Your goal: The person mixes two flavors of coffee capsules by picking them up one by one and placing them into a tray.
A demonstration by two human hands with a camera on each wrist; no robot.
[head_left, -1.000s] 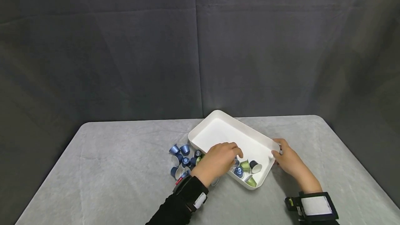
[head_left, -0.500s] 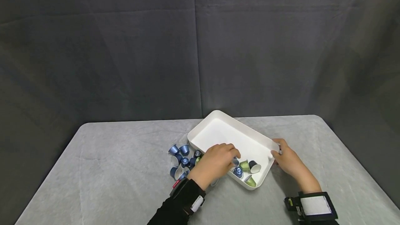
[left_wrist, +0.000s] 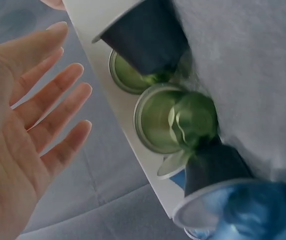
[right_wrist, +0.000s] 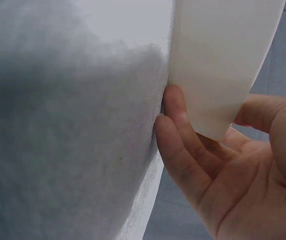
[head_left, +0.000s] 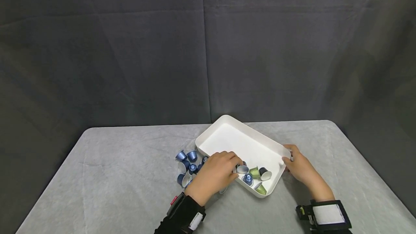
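My left hand (head_left: 214, 174) hovers over the near-left edge of a white tray (head_left: 237, 142). In the left wrist view its fingers are spread and hold nothing. Beside it there are a dark coffee capsule (left_wrist: 145, 40), a green capsule (left_wrist: 195, 120) and a blue one (left_wrist: 263, 212). My right hand (head_left: 300, 167) grips the tray's right corner, thumb on one side and fingers low against the wall, as the right wrist view shows. Several capsules lie in the tray's near corner, among them a green capsule (head_left: 261, 189) and a blue capsule (head_left: 248, 179).
Left of the tray, several loose capsules, mostly blue, are heaped on the grey cloth-covered table (head_left: 123, 176); my left hand hides part of them. A dark grey curtain (head_left: 146, 64) hangs behind the table's far edge.
My left hand has drawn back leftward from over the tray's capsules, uncovering more of a capsule with a silvery lid. My right hand and the tray stay in place.
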